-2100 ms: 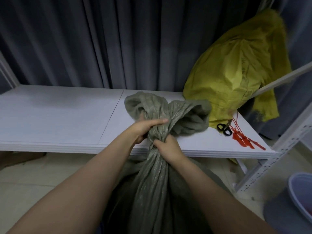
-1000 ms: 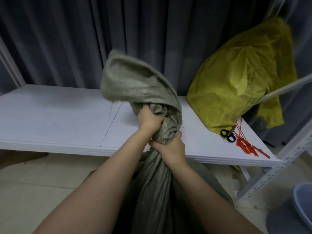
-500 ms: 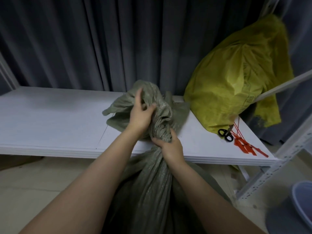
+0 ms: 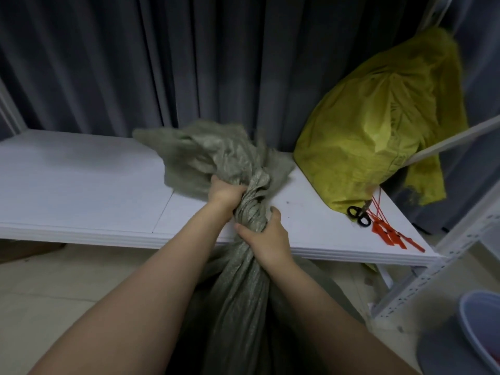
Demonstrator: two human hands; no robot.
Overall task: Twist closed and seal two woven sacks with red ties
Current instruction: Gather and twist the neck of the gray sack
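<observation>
A grey-green woven sack [image 4: 235,301] stands on the floor in front of me, its neck gathered and twisted. My left hand [image 4: 224,194] grips the upper part of the neck, just under the loose flared top [image 4: 205,155] that flops over the white shelf. Right below it, my right hand [image 4: 266,239] clamps the twisted neck. A yellow woven sack [image 4: 378,131] sits at the shelf's back right. Several red ties [image 4: 389,234] lie near the shelf's right front corner, away from both hands.
Black-handled scissors [image 4: 358,216] lie beside the red ties. The white shelf [image 4: 81,185] stretches left, backed by a dark curtain [image 4: 162,63]. A white metal rack post [image 4: 438,269] stands at the right, with a blue basin [image 4: 479,328] on the floor beyond it.
The sack's loose top swung up, then dropped onto the shelf. My left hand regripped and turned the neck, which now looks more tightly twisted. My right hand kept its hold.
</observation>
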